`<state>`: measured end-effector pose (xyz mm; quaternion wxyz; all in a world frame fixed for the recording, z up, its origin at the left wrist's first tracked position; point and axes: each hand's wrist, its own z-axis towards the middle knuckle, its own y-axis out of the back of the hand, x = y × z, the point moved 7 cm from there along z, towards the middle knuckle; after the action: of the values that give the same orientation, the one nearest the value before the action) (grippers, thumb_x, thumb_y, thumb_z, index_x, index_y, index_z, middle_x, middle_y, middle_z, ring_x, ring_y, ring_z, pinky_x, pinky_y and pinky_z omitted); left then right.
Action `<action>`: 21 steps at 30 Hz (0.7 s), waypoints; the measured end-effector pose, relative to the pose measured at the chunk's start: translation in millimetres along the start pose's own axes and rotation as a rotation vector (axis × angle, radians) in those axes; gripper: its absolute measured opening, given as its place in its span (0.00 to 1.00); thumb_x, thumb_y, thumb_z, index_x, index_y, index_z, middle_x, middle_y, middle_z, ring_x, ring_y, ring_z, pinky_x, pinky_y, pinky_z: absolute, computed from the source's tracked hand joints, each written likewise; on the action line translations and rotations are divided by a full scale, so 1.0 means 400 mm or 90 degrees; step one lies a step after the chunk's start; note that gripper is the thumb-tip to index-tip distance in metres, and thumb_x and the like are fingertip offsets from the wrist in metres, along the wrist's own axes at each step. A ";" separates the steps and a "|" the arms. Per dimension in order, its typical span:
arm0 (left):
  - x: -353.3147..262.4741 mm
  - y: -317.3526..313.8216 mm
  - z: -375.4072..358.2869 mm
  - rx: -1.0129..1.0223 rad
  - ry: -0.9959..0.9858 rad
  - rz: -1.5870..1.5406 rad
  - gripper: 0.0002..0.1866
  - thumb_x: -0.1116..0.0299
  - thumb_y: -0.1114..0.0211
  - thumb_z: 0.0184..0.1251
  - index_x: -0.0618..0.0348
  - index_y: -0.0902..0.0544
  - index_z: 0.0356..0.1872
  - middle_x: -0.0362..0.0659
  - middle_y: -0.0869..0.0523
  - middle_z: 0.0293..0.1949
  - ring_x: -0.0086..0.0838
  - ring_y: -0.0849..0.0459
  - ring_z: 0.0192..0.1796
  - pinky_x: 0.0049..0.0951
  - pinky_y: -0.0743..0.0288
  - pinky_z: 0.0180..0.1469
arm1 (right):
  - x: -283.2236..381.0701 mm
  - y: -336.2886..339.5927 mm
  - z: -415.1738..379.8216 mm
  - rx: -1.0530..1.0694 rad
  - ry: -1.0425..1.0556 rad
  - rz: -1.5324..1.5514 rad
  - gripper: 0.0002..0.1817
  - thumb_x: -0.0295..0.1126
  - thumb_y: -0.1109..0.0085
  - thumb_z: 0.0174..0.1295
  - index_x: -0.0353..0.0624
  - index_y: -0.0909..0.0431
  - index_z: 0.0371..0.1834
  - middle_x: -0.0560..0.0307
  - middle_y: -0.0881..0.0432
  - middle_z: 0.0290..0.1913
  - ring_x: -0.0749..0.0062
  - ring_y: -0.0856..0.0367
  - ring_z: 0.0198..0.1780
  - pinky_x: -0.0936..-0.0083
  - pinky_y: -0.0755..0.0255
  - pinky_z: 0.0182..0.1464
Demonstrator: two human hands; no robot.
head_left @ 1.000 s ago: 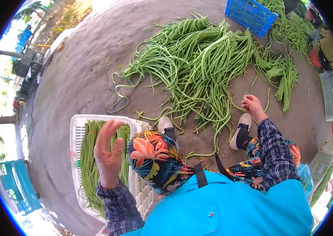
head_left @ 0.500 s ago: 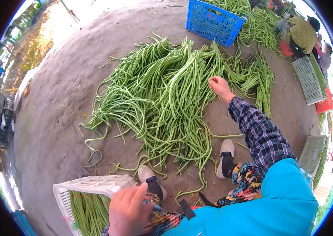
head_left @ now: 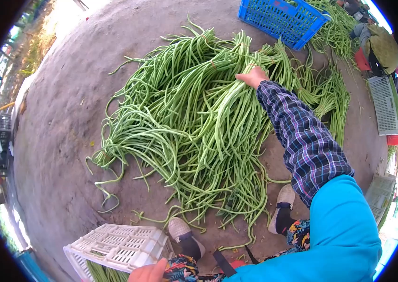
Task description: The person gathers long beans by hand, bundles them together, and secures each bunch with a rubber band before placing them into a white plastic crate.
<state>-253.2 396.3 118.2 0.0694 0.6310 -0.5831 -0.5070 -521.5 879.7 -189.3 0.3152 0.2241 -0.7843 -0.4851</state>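
Long green beans (head_left: 217, 122) lie in a large heap of tied bundles on the grey ground. My right hand (head_left: 254, 76) is closed around the upper end of one bundle near the top of the heap, thumb pointing left. My left hand (head_left: 149, 272) is low at the bottom edge, partly cut off by the frame, beside a white plastic crate (head_left: 119, 244) with beans in it. Whether its fingers hold anything is hidden.
A blue crate (head_left: 281, 21) stands behind the heap, with more beans beyond it. White crates (head_left: 383, 105) are along the right side. Another person (head_left: 382, 47) bends down at the upper right. My shoes flank the heap's near end.
My right hand has moved from above the heap onto a bundle and closed on it. My left hand has dropped lower, mostly out of view. The camera view has shifted.
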 end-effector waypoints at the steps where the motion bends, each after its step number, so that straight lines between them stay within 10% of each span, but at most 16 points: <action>1: -0.002 0.003 0.006 0.003 -0.003 0.005 0.28 0.71 0.35 0.55 0.66 0.30 0.58 0.56 0.20 0.39 0.50 0.22 0.41 0.42 0.29 0.45 | -0.004 -0.007 0.006 0.021 0.002 0.031 0.45 0.55 0.35 0.42 0.27 0.32 0.56 0.40 0.24 0.55 0.55 0.23 0.54 0.69 0.30 0.56; 8: -0.025 0.002 0.001 0.012 -0.019 0.012 0.29 0.71 0.35 0.55 0.65 0.31 0.60 0.55 0.21 0.39 0.49 0.23 0.40 0.42 0.31 0.44 | -0.082 0.058 -0.074 -0.015 0.120 0.462 0.30 0.23 0.35 0.40 0.31 0.30 0.51 0.53 0.21 0.39 0.69 0.21 0.38 0.75 0.26 0.43; 21: -0.124 -0.069 -0.169 -0.146 -0.158 0.134 0.27 0.67 0.32 0.51 0.65 0.28 0.53 0.52 0.21 0.33 0.46 0.23 0.37 0.41 0.30 0.40 | -0.052 0.259 -0.722 0.381 0.245 0.761 0.32 0.20 0.39 0.45 0.39 0.31 0.60 0.58 0.22 0.46 0.75 0.23 0.44 0.78 0.27 0.50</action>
<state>-176.7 410.6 159.3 0.1208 0.4875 -0.5883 -0.6337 -306.1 758.8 -5.9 0.5864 -0.0873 -0.8033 0.0572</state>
